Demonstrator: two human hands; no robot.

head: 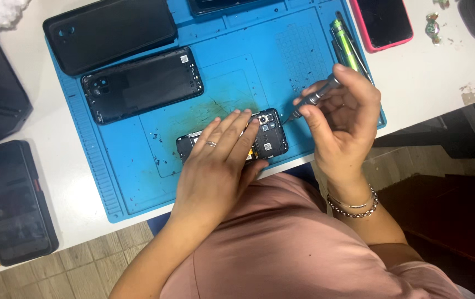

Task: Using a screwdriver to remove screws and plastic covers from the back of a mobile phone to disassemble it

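An opened phone (268, 133) with its inner boards showing lies on the blue work mat (138, 182) near the table's front edge. My left hand (218, 160) rests flat on it, fingers spread, covering most of its body. My right hand (342, 119) grips a slim grey screwdriver (316, 98), whose tip points down-left toward the phone's right end by the camera module. A ring sits on one finger of my left hand, and a beaded bracelet circles my right wrist.
On the mat's far side lie a removed black back cover (140, 83) and a black phone case (110, 33). A green tool (343, 47) lies at the mat's right. A pink-cased phone (384, 22) and a black phone (13, 199) flank the mat.
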